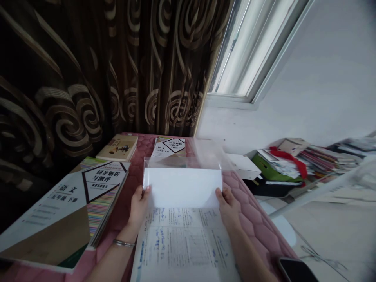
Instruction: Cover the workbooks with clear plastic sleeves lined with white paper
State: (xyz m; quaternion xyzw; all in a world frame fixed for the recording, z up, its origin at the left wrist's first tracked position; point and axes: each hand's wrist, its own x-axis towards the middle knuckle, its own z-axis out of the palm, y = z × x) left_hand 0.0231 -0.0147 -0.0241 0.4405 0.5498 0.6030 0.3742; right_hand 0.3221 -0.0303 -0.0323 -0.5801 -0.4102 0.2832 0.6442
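My left hand [139,206] and my right hand [228,207] pinch the lower corners of a clear plastic sleeve [182,187], which stands tilted up from the table with white paper showing inside. Below it lies a printed paper stack [182,246] with blue handwriting, its top edge running under the sleeve. Both hands are next to that stack. A workbook [70,207] with a striped spine lies to the left of my left hand, whose wrist wears a metal bracelet [123,243].
A pink quilted mat [252,219] covers the table. Another workbook [168,148] and a small book [117,147] lie at the far edge. A phone [296,270] sits at the front right corner. A patterned curtain [141,66] hangs behind, with a pile of books [308,164] on the right.
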